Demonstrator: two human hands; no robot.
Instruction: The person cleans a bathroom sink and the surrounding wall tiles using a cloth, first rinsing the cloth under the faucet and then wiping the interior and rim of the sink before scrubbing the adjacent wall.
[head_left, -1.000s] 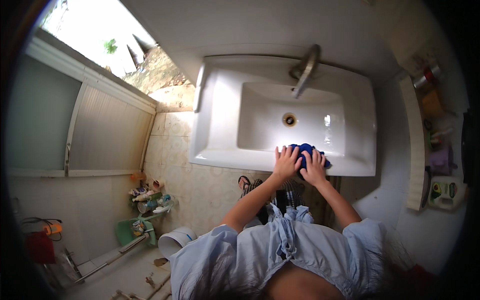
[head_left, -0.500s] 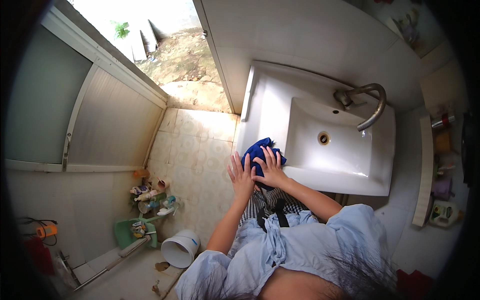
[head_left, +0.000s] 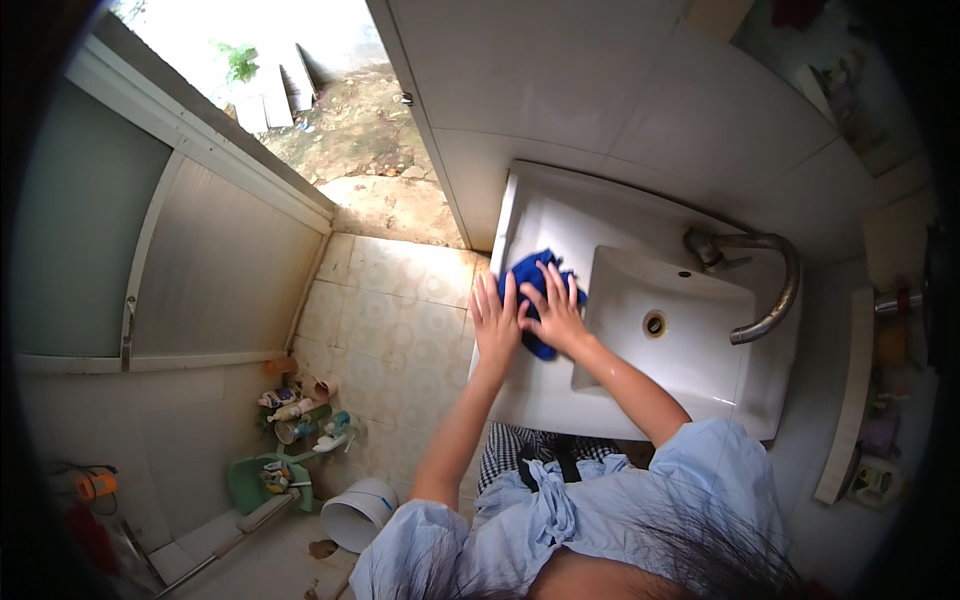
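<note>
A bunched blue cloth (head_left: 540, 346) lies on the left ledge of the white washbasin (head_left: 530, 395), beside the bowl. Both my palms press down on it. My left hand (head_left: 495, 322) covers the cloth's left side, fingers stretched out and pointing away from me. On its right side rests my right hand (head_left: 556, 312), fingers spread, some over the cloth. Part of the cloth shows between the hands and beyond the fingertips. To the right, a metal faucet (head_left: 775, 290) curves over the bowl, whose drain (head_left: 654, 323) is uncovered.
An open doorway at upper left leads to bare ground (head_left: 380, 130). On the tiled floor (head_left: 380, 310) at left stand a white bucket (head_left: 360, 515), a green plastic stool or basin (head_left: 245, 485) and several bottles. A shelf (head_left: 850, 400) with toiletries runs along the right.
Both hands and the blue cloth have slid away from me along the basin's ledge, from its near end toward the middle. The view has shifted slightly.
</note>
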